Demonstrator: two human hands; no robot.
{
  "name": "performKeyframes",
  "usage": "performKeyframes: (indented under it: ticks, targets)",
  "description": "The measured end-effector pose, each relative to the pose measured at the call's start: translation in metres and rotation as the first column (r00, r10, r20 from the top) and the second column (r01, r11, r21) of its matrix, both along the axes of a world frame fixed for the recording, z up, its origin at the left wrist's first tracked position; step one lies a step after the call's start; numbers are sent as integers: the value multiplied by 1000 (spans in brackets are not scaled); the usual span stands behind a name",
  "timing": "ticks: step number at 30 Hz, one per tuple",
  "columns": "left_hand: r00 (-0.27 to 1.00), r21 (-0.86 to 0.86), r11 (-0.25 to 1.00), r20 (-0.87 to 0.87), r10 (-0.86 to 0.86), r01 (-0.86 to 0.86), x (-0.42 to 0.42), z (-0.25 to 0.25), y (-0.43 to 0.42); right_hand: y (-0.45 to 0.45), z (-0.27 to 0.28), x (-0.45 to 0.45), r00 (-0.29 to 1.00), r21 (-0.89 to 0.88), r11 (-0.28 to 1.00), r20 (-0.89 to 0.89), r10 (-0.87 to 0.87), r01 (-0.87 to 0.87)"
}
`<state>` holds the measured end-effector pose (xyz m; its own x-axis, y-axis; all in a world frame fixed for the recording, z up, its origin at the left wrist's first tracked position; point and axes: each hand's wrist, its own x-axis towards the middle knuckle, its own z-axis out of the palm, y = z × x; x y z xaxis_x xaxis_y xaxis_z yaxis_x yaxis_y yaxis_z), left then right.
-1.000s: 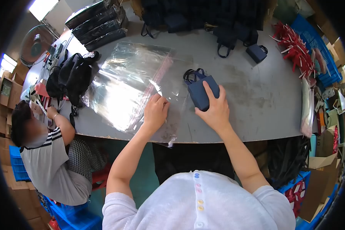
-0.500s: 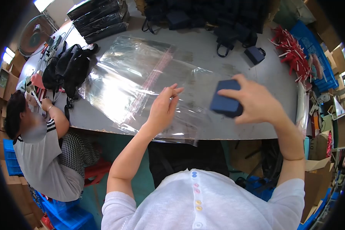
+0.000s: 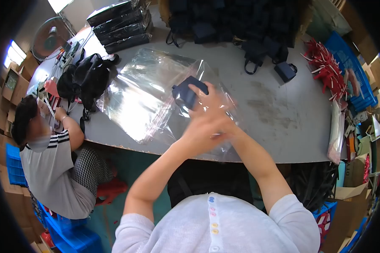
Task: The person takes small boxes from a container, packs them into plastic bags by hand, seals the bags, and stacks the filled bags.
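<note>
Table [image 3: 283, 143], grey, one: my working surface, its edge right before me.

Heap of dark navy bags [image 3: 232, 21], one: at the far side, presumably there to leave the near surface free.

Co-worker [image 3: 59, 173], one: seated on my left, at the same table.

Clear plastic sleeves [image 3: 135, 97], a glossy spread: flat and overlapping, left of centre; laid within my left hand's reach, I judge, for easy picking up.

Black wrapped packs [image 3: 122, 25], stacked: far left, squared one upon another, likely to save room.

Black cloth bag [image 3: 86, 80], one: slumped beside the sleeves.

Red bundle [image 3: 325, 67], one: far right, near the table's edge.

Loose clear film [image 3: 209, 74], one piece: glinting around the held item and my right hand; whether both are inside it, I cannot tell for certain.

Small navy bag [image 3: 189, 90], boxy, one: in my right hand, above the near edge of the sleeves, tilted; gripped by its stiff body, probably because that is steadier than the soft handles.

Right hand [image 3: 209, 101]: partly closed, grasping the small navy bag, fingers spread over its face; thumb unclear.

Left hand [image 3: 204, 128]: crossed at my right wrist, blurred; perhaps touching film. Whether it grips or is loose, I cannot tell.
</note>
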<state>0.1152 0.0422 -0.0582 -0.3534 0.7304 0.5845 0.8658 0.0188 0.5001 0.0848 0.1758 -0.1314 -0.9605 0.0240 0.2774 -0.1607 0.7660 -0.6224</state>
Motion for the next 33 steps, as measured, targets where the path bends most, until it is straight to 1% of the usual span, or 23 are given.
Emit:
performKeyframes:
  ticks: [1, 2, 4, 5, 6, 7, 8, 10, 12, 13, 15, 17, 19, 21, 22, 23, 25, 26, 27, 28, 30, 31, 33]
  targets:
    - [889, 186, 892, -133, 439, -413, -1, -18, -12, 4, -9, -3, 994, -88, 993, -66, -84, 78]
    - [763, 169, 768, 367, 532, -617, -1, -55, -30, 7, -8, -5, 987, -94, 987, -85, -136, 127]
    - [456, 246, 420, 717, 528, -874, -9, -70, -48, 13, -5, -11, 972, -109, 975, -114, -203, 191]
    - [464, 249, 429, 713, 526, -868, -9, -72, -45, 14, -6, -14, 959, -90, 970, -156, -238, 226]
    - [217, 109, 435, 954, 208, -894, -4, -76, -39, 14, -8, -15, 945, -70, 964, -192, -264, 255]
    - [-104, -25, 483, 985, -137, -875, -1, -80, -36, 13, -10, -18, 946, -69, 965, -188, -263, 255]
    - [-103, -25, 481, 985, -138, -876, -6, -92, -37, 13, -10, -24, 938, -63, 958, -197, -286, 279]
    - [-64, 53, 713, 989, -136, -699, -24, -114, -45, 14, -18, -32, 929, -58, 952, -208, -307, 302]
    - [-42, 13, 777, 998, -51, -630, -27, -91, -67, 28, -28, -46, 877, 52, 929, -352, -327, 367]
    - [-25, -50, 830, 999, 43, -555, -26, -77, -80, 33, -14, -47, 920, -80, 934, -162, -358, 349]
    - [15, -147, 775, 980, 198, -615, -28, -54, -99, 34, -2, -58, 895, 89, 900, -184, -407, 428]
    - [23, -101, 767, 989, 149, -633, -39, -51, -105, 31, -5, -60, 944, 44, 947, -102, -313, 318]
    - [26, -48, 830, 997, 75, -556, -52, -66, -118, 32, -4, -53, 947, 316, 901, -214, -238, 298]
    - [99, -155, 562, 913, 395, -813, -53, -47, -106, 51, 6, -18, 997, 443, 896, -64, 50, -16]
    - [242, -106, 518, 793, 559, -849, -59, -49, -115, 71, 15, 1, 975, 475, 857, 5, 221, -197]
    - [357, -35, 481, 623, 696, -876, -67, -51, -123, 99, 36, 0, 977, 483, 857, -8, 211, -181]
    - [465, 9, 549, 543, 699, -836, -73, -35, -116, 163, 81, -14, 927, 60, 926, 71, 369, -374]
    - [554, 2, 632, 484, 678, -775, -71, -21, -96, 193, 94, -29, 886, -168, 883, 80, 456, -439]
    - [644, -9, 717, 432, 632, -697, -66, -8, -70, 227, 79, -64, 994, 36, 999, -110, 13, -9]
    - [706, -6, 760, 365, 607, -650, -68, -12, -47, 254, 69, -89, 924, 320, 879, -265, -275, 353]
    - [826, -30, 854, 238, 511, -519, -62, -6, 6, 296, 58, -134, 876, 490, 803, 149, -459, 338]
    - [828, -35, 855, 230, 511, -518, -59, -10, 22, 312, 50, -147, 876, 481, 807, 148, -459, 342]
    - [889, -112, 901, 152, 432, -419, -59, -19, 39, 325, 50, -161, 816, 301, 919, 443, -371, 254]
